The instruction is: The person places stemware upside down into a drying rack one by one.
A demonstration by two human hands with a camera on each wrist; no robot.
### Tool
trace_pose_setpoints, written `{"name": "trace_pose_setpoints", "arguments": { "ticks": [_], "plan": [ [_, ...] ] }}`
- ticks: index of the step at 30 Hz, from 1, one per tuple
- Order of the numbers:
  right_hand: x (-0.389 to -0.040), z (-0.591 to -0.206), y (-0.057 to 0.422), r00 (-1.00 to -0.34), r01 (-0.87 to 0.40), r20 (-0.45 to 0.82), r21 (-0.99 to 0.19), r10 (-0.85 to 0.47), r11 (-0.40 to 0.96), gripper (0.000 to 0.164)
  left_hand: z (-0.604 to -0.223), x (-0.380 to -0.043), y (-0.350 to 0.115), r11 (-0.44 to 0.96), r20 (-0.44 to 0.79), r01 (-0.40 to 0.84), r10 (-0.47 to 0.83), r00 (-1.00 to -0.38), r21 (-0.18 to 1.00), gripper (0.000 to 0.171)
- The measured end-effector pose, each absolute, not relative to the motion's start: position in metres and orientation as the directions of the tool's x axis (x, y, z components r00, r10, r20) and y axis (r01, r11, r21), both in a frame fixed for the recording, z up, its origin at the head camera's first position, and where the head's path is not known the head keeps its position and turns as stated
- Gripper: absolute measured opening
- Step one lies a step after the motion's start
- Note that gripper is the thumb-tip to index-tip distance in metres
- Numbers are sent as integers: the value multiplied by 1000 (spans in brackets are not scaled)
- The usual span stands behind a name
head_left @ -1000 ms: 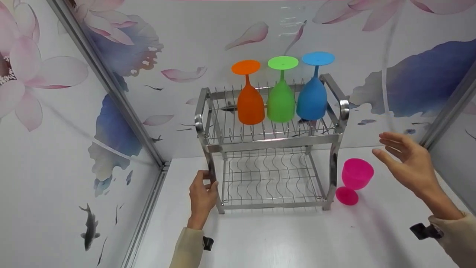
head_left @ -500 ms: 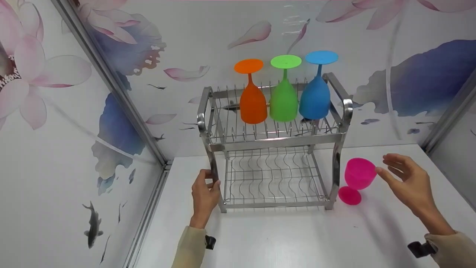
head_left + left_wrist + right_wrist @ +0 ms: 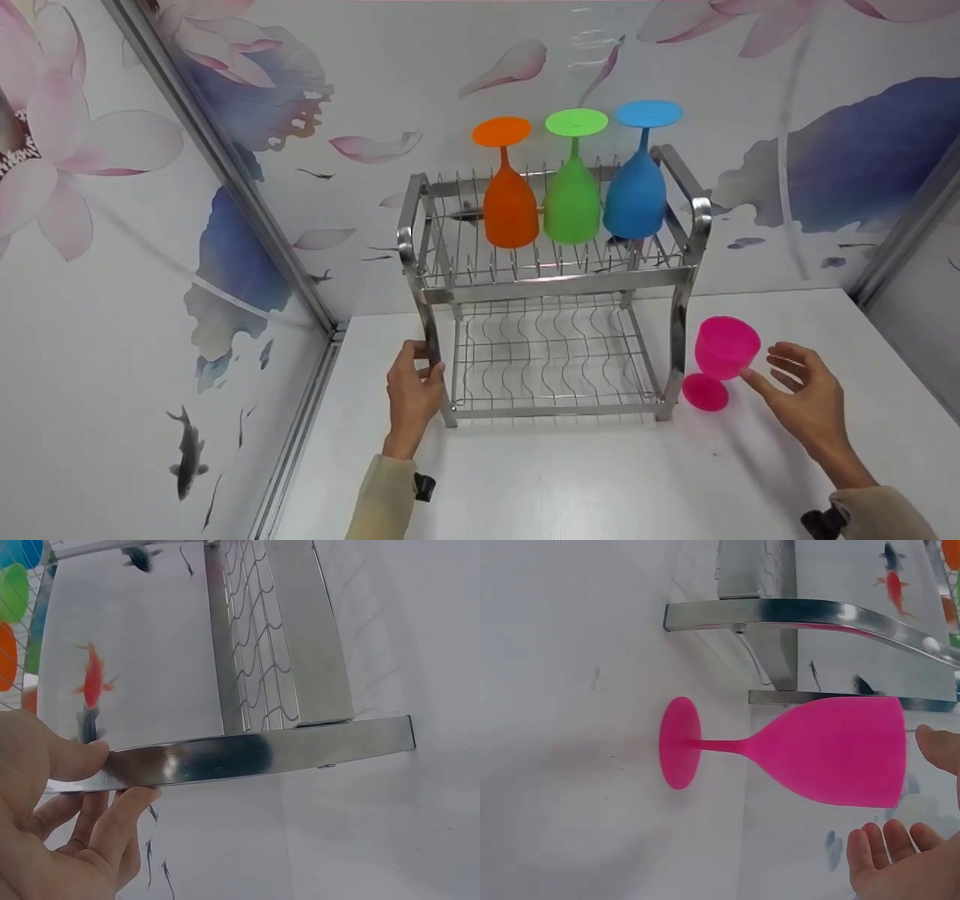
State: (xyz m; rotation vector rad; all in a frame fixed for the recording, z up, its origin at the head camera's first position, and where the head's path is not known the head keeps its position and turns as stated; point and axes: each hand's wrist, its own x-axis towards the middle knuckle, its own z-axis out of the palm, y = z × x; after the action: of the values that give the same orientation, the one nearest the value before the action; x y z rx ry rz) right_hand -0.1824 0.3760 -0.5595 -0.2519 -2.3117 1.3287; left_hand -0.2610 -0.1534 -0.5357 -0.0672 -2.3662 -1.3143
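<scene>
A two-tier metal dish rack (image 3: 555,287) stands on the white table. My left hand (image 3: 414,397) grips its left front leg, thumb on one side and fingers on the other, as the left wrist view shows on the metal bar (image 3: 217,761). To the right of the rack, a pink goblet (image 3: 840,754) stands upright on its base. My right hand (image 3: 806,401) is beside the goblet's bowl, fingers spread and loosely bent. In the right wrist view a gap shows between thumb (image 3: 939,748) and bowl.
Orange (image 3: 511,214), green (image 3: 571,206) and blue (image 3: 635,199) goblets stand upside down in a row on the upper tier. The lower tier (image 3: 555,360) is a wavy wire shelf. Patterned wall panels (image 3: 390,75) enclose the table (image 3: 570,480) at the back and sides.
My right hand has moved down and a little left, coming closer to the pink goblet. The left hand keeps its grip on the rack leg. The head view has shifted slightly.
</scene>
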Motion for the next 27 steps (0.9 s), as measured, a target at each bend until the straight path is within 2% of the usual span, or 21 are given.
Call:
{"name": "trace_pose_setpoints", "arguments": {
  "ticks": [11,18,27],
  "plan": [
    [-203,-598,365,-932,56,95,-916,351,398,96,-533,-263,-155,548,394,247,-168,-904,799,34],
    [-213,-612,362,-951,63,37,-948,306,311,96,-537,-263,-155,535,392,252,-165,-905,806,33],
    [-217,-619,361,-958,115,-25,-947,286,301,100,-537,-260,-153,553,391,242,-168,-905,797,33]
  ]
}}
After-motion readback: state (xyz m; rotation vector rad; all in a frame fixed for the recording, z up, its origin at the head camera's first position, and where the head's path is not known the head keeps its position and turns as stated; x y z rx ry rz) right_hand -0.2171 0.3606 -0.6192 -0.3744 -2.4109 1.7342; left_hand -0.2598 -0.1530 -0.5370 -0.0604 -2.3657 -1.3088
